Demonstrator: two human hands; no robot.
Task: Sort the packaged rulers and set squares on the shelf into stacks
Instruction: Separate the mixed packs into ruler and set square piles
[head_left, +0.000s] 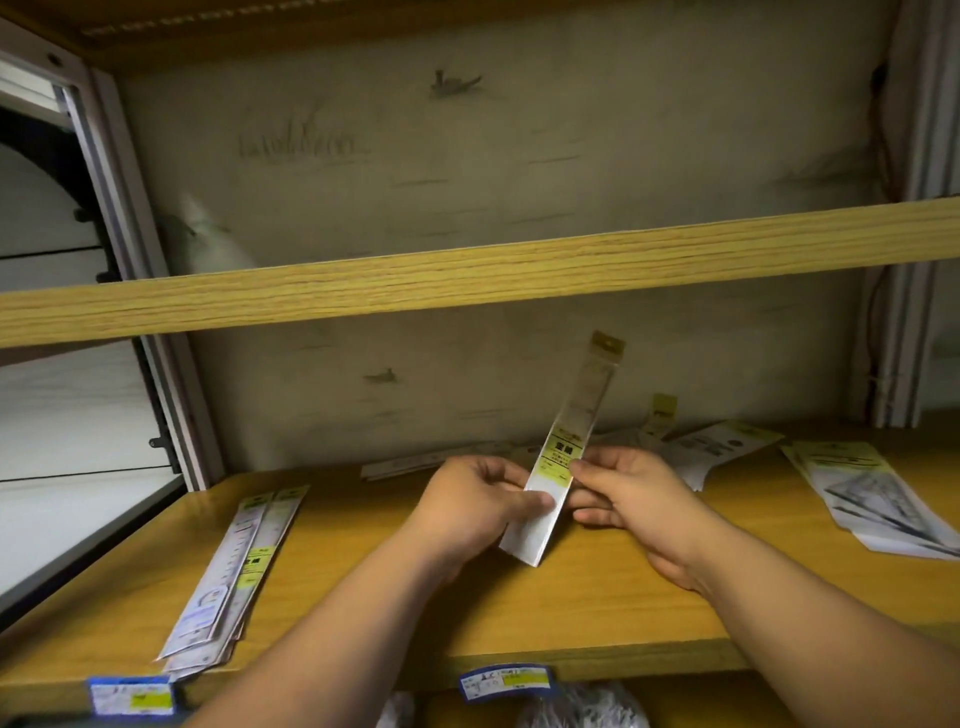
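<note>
A: While both hands pinch one packaged ruler (558, 467) above the shelf (597, 613), what is sorted?

B: Left hand (480, 506) and right hand (631, 496) grip it. Ruler stack (234, 577) formed left; set squares (878, 499) right; loose packages (691, 447) remain behind.

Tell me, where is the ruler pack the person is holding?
In the head view, the ruler pack is mid-frame, held tilted above the shelf between the left hand and right hand, with unsorted packs lying behind it.
</note>
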